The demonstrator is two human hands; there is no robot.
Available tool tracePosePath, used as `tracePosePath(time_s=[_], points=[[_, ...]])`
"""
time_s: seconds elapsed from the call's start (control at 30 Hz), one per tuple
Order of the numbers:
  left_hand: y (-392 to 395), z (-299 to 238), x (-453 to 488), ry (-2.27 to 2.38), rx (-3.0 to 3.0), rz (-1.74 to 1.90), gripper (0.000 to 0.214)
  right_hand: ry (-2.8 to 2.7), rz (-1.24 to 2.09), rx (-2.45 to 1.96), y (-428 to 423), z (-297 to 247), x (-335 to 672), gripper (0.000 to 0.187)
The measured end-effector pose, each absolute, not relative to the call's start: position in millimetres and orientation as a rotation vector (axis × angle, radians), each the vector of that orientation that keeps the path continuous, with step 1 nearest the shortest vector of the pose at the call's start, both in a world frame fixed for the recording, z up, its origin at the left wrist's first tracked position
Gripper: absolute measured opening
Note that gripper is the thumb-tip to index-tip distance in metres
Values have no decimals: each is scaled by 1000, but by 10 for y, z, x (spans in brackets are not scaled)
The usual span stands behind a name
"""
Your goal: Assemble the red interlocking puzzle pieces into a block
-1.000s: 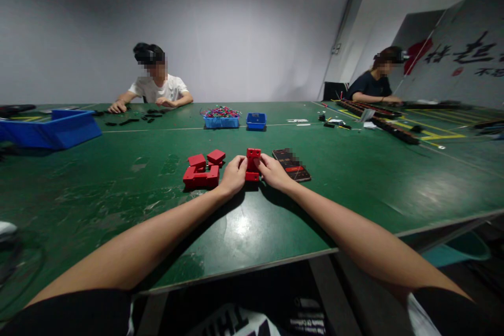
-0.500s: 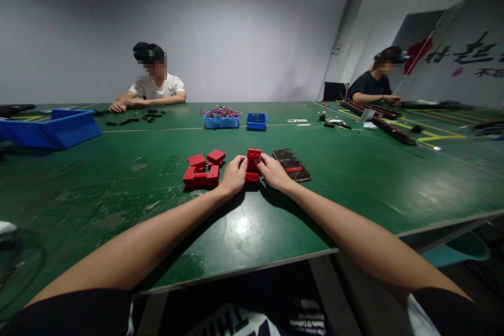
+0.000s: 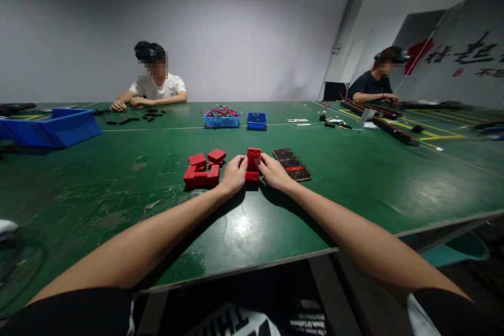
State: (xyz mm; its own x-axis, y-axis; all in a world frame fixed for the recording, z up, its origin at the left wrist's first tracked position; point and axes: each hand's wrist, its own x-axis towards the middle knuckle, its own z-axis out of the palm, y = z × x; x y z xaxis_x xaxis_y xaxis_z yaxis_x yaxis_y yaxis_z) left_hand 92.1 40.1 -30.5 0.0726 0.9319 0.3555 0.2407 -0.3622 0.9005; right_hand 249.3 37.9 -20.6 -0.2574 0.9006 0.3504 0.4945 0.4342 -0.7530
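Between my hands a red block with a recess and small holes stands upright at the table's middle. My left hand is closed on its left side, and my right hand grips the right side, thumb near its centre. The fingers behind the block are hidden. Left of my left hand lie several red blocks: a U-shaped red piece in front, with a flat red block and a tilted red block behind it. A phone with a lit screen rests just beyond my right hand.
On the green table stand a large blue bin, a blue tray of colourful small parts and a small blue tray. One person sits opposite with black pieces; another person works at far right.
Almost nothing differs. Both hands keep hold of the red block in the same spot, and the view has shifted very slightly.
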Motion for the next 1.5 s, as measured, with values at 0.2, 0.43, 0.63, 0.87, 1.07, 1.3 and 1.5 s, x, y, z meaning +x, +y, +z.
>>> tracePosePath(time_s=[0.2,0.43,0.63,0.87,1.07,1.3,1.5], points=[[382,-281,919,1196,1684,1312,21,-1912,633,-1191,362,-184,2488,32],[382,-280,921,1212,1671,1307,22,-1908,638,-1169,372,-199,2494,32],[376,-284,916,1175,1663,1315,23,-1925,624,-1149,394,-208,2496,33],[352,-271,929,1144,1576,1333,34,-1868,669,-1150,384,-172,2488,29],[366,-291,934,1142,1516,1348,40,-1745,786,-1177,311,-138,2468,46],[311,-241,943,1171,1626,1292,40,-1712,751,-1127,366,-178,2502,39],[185,-133,901,1366,2051,1217,41,-1597,964,-1062,367,-155,2489,39]])
